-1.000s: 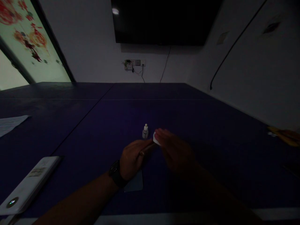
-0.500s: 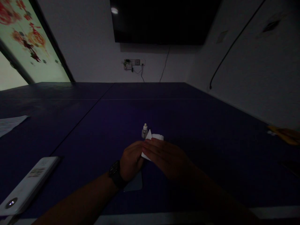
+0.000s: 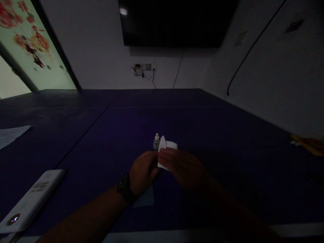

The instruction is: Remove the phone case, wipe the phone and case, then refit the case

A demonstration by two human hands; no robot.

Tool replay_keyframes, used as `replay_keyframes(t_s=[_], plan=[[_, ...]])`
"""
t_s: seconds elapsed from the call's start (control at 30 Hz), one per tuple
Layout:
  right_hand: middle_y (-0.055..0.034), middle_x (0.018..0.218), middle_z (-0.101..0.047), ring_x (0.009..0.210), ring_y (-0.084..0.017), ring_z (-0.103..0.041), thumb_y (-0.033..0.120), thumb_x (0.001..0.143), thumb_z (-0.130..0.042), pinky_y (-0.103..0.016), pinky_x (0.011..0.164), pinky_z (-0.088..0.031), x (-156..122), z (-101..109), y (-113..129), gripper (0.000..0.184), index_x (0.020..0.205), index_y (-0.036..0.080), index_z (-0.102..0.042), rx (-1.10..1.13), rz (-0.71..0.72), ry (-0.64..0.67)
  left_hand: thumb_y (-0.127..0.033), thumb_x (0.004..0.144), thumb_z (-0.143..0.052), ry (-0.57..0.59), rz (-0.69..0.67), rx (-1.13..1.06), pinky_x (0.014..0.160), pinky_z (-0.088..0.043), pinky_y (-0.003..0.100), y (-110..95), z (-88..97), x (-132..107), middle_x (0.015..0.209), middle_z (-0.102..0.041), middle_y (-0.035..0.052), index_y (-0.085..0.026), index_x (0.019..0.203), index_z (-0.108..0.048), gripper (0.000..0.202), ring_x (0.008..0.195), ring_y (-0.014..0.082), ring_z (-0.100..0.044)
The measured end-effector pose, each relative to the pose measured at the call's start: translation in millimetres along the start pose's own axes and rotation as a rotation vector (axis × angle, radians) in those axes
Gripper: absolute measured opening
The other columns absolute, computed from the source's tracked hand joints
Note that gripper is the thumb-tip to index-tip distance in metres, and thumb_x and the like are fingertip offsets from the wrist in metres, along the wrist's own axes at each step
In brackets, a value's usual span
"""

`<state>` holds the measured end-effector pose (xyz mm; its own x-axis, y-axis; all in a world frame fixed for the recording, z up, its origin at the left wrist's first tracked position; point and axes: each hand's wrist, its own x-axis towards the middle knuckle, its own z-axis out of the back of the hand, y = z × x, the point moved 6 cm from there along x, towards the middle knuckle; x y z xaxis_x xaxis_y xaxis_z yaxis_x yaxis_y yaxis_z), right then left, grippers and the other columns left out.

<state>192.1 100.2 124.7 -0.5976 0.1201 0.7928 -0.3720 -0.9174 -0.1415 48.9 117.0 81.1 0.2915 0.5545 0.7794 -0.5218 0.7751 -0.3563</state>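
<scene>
The room is dim. My left hand (image 3: 142, 172), with a dark watch on the wrist, is curled closed just above the dark blue table (image 3: 101, 141); what it holds is hidden. My right hand (image 3: 183, 167) meets it from the right, its fingers pinched on a white folded tissue or cloth (image 3: 165, 150) that sticks up above both hands. A small clear dropper bottle with a white cap (image 3: 156, 141) stands upright just behind the hands. A pale flat rectangular piece (image 3: 145, 199) lies on the table under my left wrist.
A white power bank (image 3: 30, 202) lies at the near left. A sheet of paper (image 3: 11, 134) rests at the far left edge. Yellowish items (image 3: 307, 143) sit at the right edge. A dark screen (image 3: 177, 22) hangs on the far wall above sockets (image 3: 144, 69).
One second ago my right hand was blurred with a small white wad at its fingertips; the white cloth has since opened out and now stands taller between both hands, which drew together.
</scene>
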Motion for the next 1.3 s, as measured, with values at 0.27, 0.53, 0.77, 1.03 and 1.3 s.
replay_keyframes(t_s=[0.27, 0.53, 0.77, 1.03, 1.3], plan=[[-0.0056, 0.108, -0.078, 0.094, -0.024, -0.076, 0.032, 0.096, -0.059, -0.038, 0.080, -0.064, -50.0, 18.3, -82.1, 0.026, 0.115, 0.025, -0.074, 0.115, -0.925, -0.399, -0.027, 0.091, -0.064, -0.111, 0.325, -0.080, 0.080, -0.059, 0.031, 34.6, 3.6, 2.5, 0.096, -0.077, 0.0047, -0.020, 0.109, -0.067, 0.019, 0.085, 0.0171, -0.073], [-0.0069, 0.117, -0.076, 0.106, -0.027, -0.073, 0.042, 0.091, -0.067, -0.045, 0.091, -0.061, -69.6, -7.4, -101.8, 0.031, 0.116, 0.025, -0.073, 0.536, -1.046, -0.381, -0.031, 0.093, -0.063, -0.188, 0.467, -0.263, 0.074, -0.059, 0.027, 49.7, 2.3, -2.8, 0.089, -0.077, 0.0038, -0.018, 0.101, -0.070, 0.017, 0.080, 0.0158, -0.073], [-0.0077, 0.130, -0.069, 0.118, -0.026, -0.068, 0.032, 0.102, -0.049, -0.047, 0.102, -0.056, -45.6, 32.0, -71.5, 0.036, 0.136, 0.028, -0.061, 0.072, -0.805, -0.411, -0.027, 0.093, -0.061, -0.180, 0.362, -0.108, 0.071, -0.058, 0.027, 39.0, 10.1, 1.6, 0.086, -0.076, 0.0037, -0.018, 0.097, -0.070, 0.013, 0.076, 0.0152, -0.071], [-0.0137, 0.131, -0.068, 0.131, -0.022, -0.058, 0.007, 0.096, -0.047, -0.043, 0.113, -0.048, 23.2, -23.0, 3.1, 0.040, 0.133, 0.011, -0.061, -0.072, -0.153, -0.003, -0.019, 0.091, -0.060, -0.132, 0.252, -0.010, 0.069, -0.056, 0.025, 30.4, 10.5, -2.7, 0.089, -0.076, 0.0028, -0.019, 0.100, -0.067, 0.012, 0.074, 0.0141, -0.070], [-0.0152, 0.122, -0.072, 0.117, -0.025, -0.068, 0.011, 0.095, -0.049, -0.046, 0.102, -0.057, -8.3, 8.2, -53.6, 0.036, 0.129, 0.012, -0.063, -0.217, -0.365, -0.129, -0.021, 0.093, -0.060, -0.165, 0.276, -0.023, 0.065, -0.053, 0.022, 24.0, 5.0, -1.1, 0.083, -0.074, 0.0012, -0.019, 0.096, -0.067, 0.007, 0.069, 0.0119, -0.068]])
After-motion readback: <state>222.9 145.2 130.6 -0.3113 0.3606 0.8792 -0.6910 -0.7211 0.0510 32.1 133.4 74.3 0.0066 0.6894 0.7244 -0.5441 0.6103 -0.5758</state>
